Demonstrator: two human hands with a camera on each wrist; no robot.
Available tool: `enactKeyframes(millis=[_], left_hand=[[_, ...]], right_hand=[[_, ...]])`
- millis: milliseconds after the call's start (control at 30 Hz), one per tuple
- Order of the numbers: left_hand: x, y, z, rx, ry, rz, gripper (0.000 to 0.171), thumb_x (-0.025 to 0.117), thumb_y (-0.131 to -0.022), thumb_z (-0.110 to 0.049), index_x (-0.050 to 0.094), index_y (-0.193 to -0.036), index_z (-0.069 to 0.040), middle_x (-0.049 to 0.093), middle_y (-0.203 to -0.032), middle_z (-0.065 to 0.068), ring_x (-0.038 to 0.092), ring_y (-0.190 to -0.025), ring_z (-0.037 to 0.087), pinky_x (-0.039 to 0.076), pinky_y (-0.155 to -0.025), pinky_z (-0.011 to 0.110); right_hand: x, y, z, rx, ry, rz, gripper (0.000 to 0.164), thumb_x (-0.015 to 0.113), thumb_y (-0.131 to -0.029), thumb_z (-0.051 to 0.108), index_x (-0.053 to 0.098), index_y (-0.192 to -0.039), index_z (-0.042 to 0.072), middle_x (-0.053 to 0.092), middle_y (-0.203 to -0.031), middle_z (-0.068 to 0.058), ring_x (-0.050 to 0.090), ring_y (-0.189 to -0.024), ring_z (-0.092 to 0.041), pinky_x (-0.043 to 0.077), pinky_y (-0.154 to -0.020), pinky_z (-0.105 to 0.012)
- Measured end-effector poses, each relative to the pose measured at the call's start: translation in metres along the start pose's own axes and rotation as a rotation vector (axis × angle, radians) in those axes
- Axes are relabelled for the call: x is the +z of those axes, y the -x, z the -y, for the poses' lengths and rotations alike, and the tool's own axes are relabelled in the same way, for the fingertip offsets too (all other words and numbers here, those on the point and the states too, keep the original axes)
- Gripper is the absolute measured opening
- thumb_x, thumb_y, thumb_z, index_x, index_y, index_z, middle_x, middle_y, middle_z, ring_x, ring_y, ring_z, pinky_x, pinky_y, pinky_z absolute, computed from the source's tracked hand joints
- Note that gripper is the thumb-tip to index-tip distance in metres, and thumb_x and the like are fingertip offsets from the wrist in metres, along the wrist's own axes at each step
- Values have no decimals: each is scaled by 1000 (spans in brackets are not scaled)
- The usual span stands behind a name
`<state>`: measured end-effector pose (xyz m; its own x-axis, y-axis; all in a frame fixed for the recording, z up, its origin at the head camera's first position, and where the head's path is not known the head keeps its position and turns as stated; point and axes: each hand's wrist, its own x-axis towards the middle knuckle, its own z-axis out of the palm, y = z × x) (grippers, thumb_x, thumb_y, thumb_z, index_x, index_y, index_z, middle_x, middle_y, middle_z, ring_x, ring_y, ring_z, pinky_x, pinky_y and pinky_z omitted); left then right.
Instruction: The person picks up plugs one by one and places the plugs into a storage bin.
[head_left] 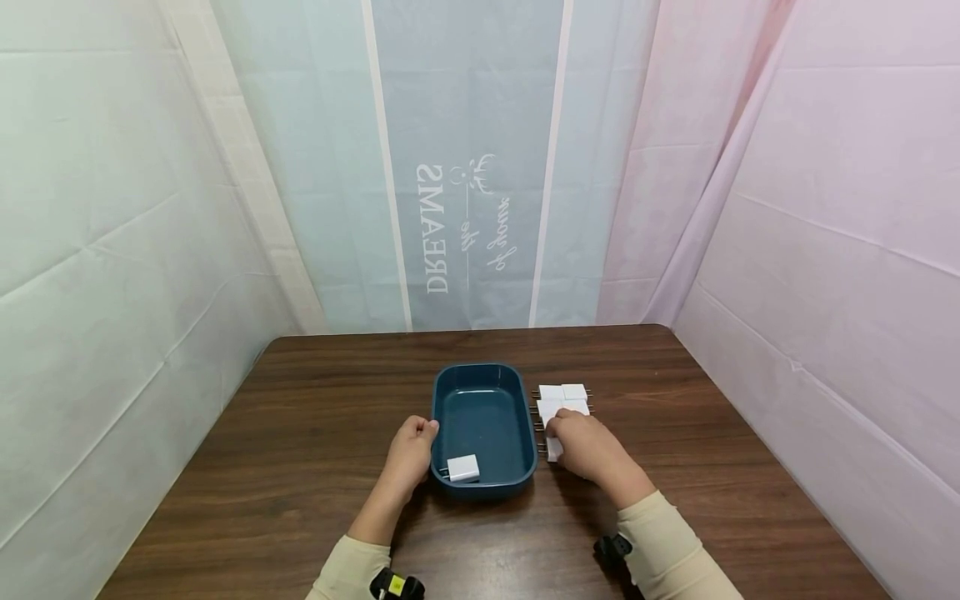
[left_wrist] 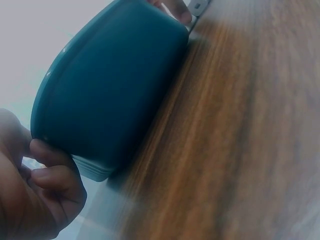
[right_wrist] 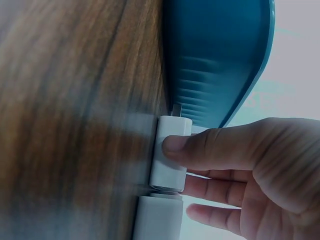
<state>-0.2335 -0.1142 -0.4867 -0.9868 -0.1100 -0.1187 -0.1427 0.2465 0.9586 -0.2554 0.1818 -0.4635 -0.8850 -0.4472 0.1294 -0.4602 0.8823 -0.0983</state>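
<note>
A dark teal rectangular dish [head_left: 484, 488] stands on the table, with one white charger plug [head_left: 463, 468] lying inside its near left corner. At the dish's left side, my left hand [head_left: 408, 450] pinches the rim between thumb and curled fingers. To the right of the dish, white charger plugs [head_left: 551, 392] lie in a close group, metal prongs pointing outward left and right. Over the group's near end is my right hand [head_left: 591, 448]. In the right wrist view its thumb and fingers pinch a white charger plug [right_wrist: 167, 172], beside another plug [right_wrist: 159, 220]. The hand partly covers the group from above.
The brown wooden table [head_left: 337, 400] extends on both sides of the dish. A printed curtain [head_left: 468, 100] hangs behind the table's far edge, with pale cloth walls left and right. Each wrist wears a black strap device [head_left: 613, 548].
</note>
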Motion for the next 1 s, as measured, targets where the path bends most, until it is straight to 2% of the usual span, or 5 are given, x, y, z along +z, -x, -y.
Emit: enactKeyframes(millis=[600,1000], left_hand=[[-1,-1,1,-5,2,-2,29,46,-110,-29,54,-111,-1,45,-76,5,40,-54,17,35,-47,28],[-1,0,0,-6,-8,-9,28,46,-110,-30,54,-109,-3,46,-77,6,40,-53,18,36,-47,28]], right_hand=[[-2,1,3,30,-12,22,23,82,-75,-1,74,-94,9,67,-91,-2,66,-79,-22,56,-73,-42],[-8,0,5,38,-31,80,24,84,-76,0,73,-96,9,68,-91,-3,64,-79,-20,55,-73,-41]])
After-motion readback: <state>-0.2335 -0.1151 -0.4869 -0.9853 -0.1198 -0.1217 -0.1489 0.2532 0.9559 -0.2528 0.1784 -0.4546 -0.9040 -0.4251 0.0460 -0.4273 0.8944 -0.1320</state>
